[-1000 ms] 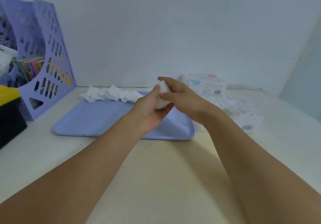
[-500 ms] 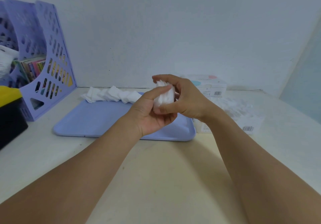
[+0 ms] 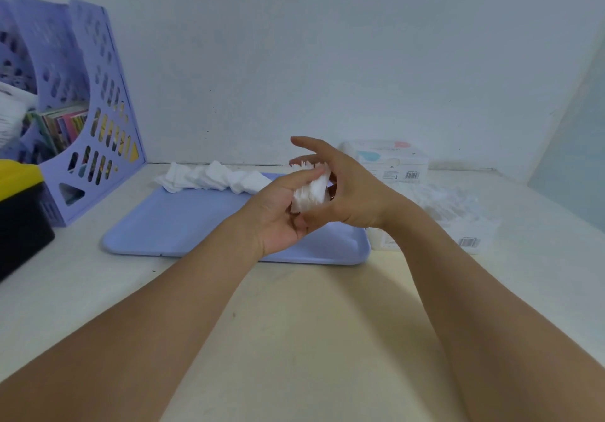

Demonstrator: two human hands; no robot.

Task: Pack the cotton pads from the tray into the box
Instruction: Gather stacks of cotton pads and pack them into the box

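Observation:
A stack of white cotton pads is held above the right end of the lilac tray. My left hand grips the stack from below and the left, thumb across its top. My right hand is at the stack's right side with its fingers spread and mostly straight. A row of loose cotton pads lies along the tray's far edge. The open white box holding cotton pads stands right of the tray, partly hidden by my right forearm.
A lidded white box stands by the wall behind my hands. A lilac file holder with booklets is at the far left, a black and yellow container in front of it. Bare cream tabletop lies under my forearms.
The stack has been turned and squared between both hands. My right hand's fingers have opened out from the stack, while my left hand keeps hold of it.

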